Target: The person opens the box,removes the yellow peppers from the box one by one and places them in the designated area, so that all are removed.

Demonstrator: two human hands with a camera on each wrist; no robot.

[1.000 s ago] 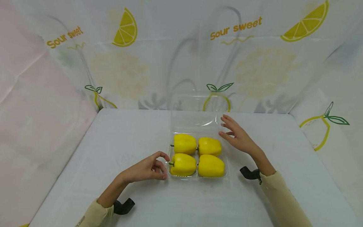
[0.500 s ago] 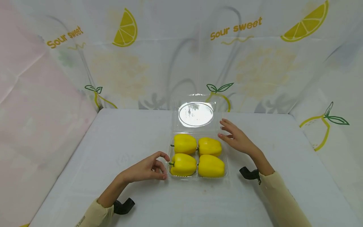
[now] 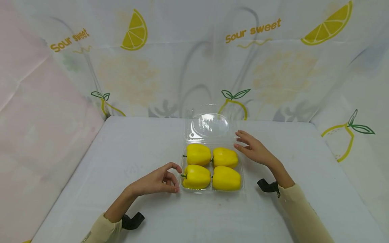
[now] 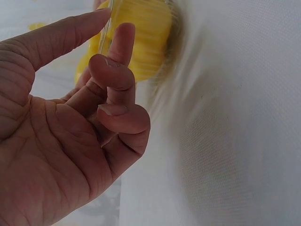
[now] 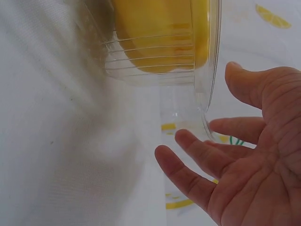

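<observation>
A clear plastic clamshell box holds several yellow bell peppers, with two to a row. Its lid stands raised at the far side, a glare on its panel. My left hand grips the box's left rim; in the left wrist view the thumb tip meets the clear edge, with curled fingers on the other side. My right hand is by the lid's right edge, fingers loosely extended. In the right wrist view its fingertips come up close to the lid's edge.
The box stands on a white-covered table. A hanging cloth printed with lemons forms the backdrop right behind the raised lid. Black curved mounts sit at both wrists.
The lid's tilt has changed: its top edge is lower in the head view and the glare on it has shifted. My right hand has moved slightly nearer to me; the left stays put.
</observation>
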